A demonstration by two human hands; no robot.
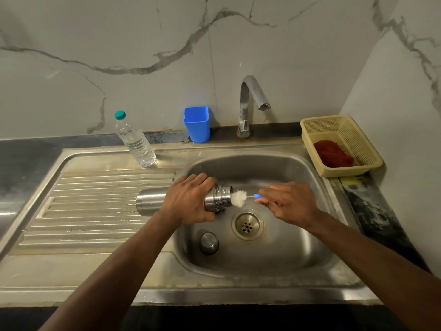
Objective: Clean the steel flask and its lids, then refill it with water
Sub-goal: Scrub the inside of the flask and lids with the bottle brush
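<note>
The steel flask (149, 202) lies on its side over the sink's left rim, its open threaded mouth pointing right above the basin. My left hand (191, 199) grips it around the upper body. A bottle brush (239, 198) with a white foam head and blue handle sits right at the flask's mouth. My right hand (288, 202) holds the blue handle. One steel lid (209, 242) stands on the basin floor at the front left of the drain. A plastic water bottle (136, 140) with a teal cap stands at the back of the drainboard.
The steel sink (286, 266) has a ribbed drainboard (95, 211) on its left and a drain (247, 226) in the middle. A chrome tap (250, 103) stands behind the basin, not running. A blue cup (196, 124) is at the back, a yellow basket (338, 130) with a red cloth (333, 154) at right.
</note>
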